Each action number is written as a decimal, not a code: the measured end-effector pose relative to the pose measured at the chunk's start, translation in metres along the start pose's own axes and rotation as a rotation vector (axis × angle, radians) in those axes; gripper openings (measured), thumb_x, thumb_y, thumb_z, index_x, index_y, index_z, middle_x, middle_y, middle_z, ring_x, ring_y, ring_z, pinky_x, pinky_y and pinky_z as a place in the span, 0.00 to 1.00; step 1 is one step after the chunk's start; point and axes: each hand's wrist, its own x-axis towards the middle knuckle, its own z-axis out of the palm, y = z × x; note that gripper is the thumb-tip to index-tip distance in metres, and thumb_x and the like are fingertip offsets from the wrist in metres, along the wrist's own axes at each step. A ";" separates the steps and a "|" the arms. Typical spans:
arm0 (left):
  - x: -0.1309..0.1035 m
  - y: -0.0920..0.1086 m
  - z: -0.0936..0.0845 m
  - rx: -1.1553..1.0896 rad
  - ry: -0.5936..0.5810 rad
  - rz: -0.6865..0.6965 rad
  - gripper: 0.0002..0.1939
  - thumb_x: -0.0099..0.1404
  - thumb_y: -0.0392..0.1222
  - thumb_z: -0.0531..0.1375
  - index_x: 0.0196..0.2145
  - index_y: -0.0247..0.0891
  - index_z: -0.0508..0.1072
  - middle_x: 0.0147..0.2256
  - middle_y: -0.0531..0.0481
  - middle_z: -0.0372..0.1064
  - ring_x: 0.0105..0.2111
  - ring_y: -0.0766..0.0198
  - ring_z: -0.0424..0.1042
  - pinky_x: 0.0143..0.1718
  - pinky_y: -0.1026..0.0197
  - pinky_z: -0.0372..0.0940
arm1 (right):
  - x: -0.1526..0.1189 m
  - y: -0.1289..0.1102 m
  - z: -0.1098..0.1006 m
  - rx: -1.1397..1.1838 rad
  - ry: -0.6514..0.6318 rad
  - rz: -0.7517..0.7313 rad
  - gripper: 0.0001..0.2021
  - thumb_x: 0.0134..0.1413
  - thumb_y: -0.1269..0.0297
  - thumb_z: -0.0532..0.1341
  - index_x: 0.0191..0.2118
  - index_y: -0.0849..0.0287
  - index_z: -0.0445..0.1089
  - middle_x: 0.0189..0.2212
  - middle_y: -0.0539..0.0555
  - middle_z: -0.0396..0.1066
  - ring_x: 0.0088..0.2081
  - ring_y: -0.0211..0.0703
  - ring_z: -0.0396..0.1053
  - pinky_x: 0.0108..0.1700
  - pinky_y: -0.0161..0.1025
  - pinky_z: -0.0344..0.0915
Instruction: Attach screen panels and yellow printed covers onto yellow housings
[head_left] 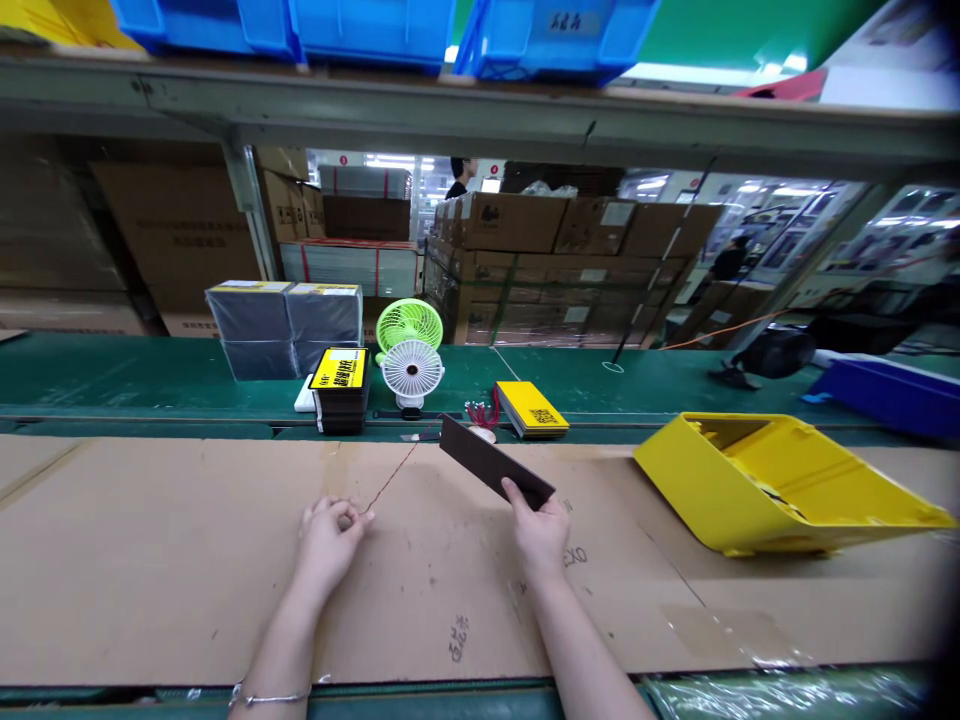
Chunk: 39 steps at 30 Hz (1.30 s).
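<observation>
My left hand (330,535) is closed, thumb and finger pinching the end of a thin dark-red cord (396,472). From there the cord slants up to the far corner of a dark, flat rectangular card (491,462); whether it is fastened there I cannot tell. My right hand (541,530) grips the card's near end, thumb on top, and holds it tilted above the cardboard sheet (420,610). Beyond the card lie a small bundle of red cords (480,412) and a stack of yellow cards (532,408) with a printed code.
A yellow bin (720,490) lies at right. Behind the cardboard stand a stack of black-and-yellow cards (341,392), a white fan (412,372), a green fan (409,322) and grey wrapped blocks (289,330). Blue bins (367,35) sit on the overhead shelf (420,125).
</observation>
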 end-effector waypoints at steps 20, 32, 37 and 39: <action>0.002 0.010 -0.040 -1.869 -0.117 -0.180 0.12 0.57 0.54 0.57 0.36 0.47 0.72 0.55 0.49 0.61 0.55 0.52 0.59 0.47 0.47 0.61 | -0.002 -0.004 0.004 -0.057 -0.207 0.027 0.19 0.36 0.56 0.68 0.36 0.63 0.75 0.34 0.59 0.76 0.39 0.57 0.73 0.45 0.50 0.67; 0.010 -0.005 -0.015 -1.260 -0.024 -0.385 0.06 0.52 0.41 0.64 0.25 0.37 0.72 0.38 0.49 0.70 0.42 0.63 0.67 0.33 0.64 0.63 | 0.003 0.004 -0.001 -0.080 -0.093 0.009 0.23 0.38 0.52 0.67 0.39 0.65 0.73 0.35 0.61 0.76 0.39 0.57 0.72 0.45 0.50 0.67; 0.006 0.000 -0.025 -1.655 -0.210 -0.373 0.16 0.58 0.44 0.58 0.16 0.37 0.66 0.40 0.50 0.70 0.47 0.59 0.66 0.42 0.55 0.64 | 0.001 0.002 0.001 -0.077 -0.131 0.012 0.21 0.37 0.54 0.68 0.37 0.64 0.74 0.34 0.60 0.76 0.38 0.57 0.73 0.44 0.51 0.67; 0.005 0.002 -0.031 -1.739 -0.160 -0.298 0.14 0.60 0.49 0.56 0.21 0.41 0.71 0.45 0.51 0.69 0.49 0.57 0.65 0.44 0.52 0.63 | 0.000 0.001 0.003 -0.069 -0.166 0.014 0.20 0.37 0.54 0.68 0.35 0.63 0.74 0.33 0.59 0.76 0.38 0.57 0.73 0.44 0.51 0.67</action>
